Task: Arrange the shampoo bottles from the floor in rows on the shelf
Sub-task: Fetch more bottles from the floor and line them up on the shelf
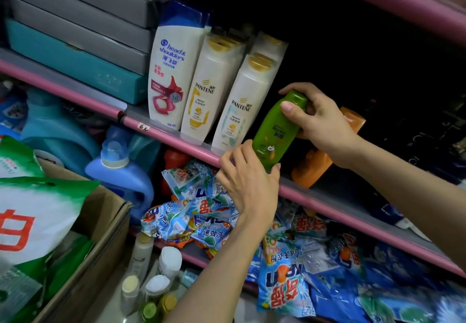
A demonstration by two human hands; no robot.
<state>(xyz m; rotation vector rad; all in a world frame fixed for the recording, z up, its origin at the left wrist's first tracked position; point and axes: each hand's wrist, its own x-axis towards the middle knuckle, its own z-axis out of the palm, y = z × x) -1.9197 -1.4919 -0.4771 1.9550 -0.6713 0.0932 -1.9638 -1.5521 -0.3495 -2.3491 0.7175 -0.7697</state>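
Note:
A green shampoo bottle point(276, 131) stands on the pink-edged shelf point(161, 138), to the right of two rows of white Pantene bottles point(239, 110) and a Head & Shoulders bottle point(174, 70). My right hand point(320, 118) grips the green bottle's cap and upper body. My left hand point(248, 184) holds its base at the shelf edge, the thumb against its lower right side. Behind it, an orange bottle point(315, 163) leans on the shelf, partly hidden by my right hand. Several more bottles point(153, 285) stand on the floor below.
Grey and teal boxes point(75, 52) are stacked at the shelf's left. The lower shelf holds blue detergent jugs point(121, 179) and a heap of blue detergent sachets point(285, 279). A cardboard box point(100, 242) with green-white bags sits at the lower left. The shelf's dark right part holds little.

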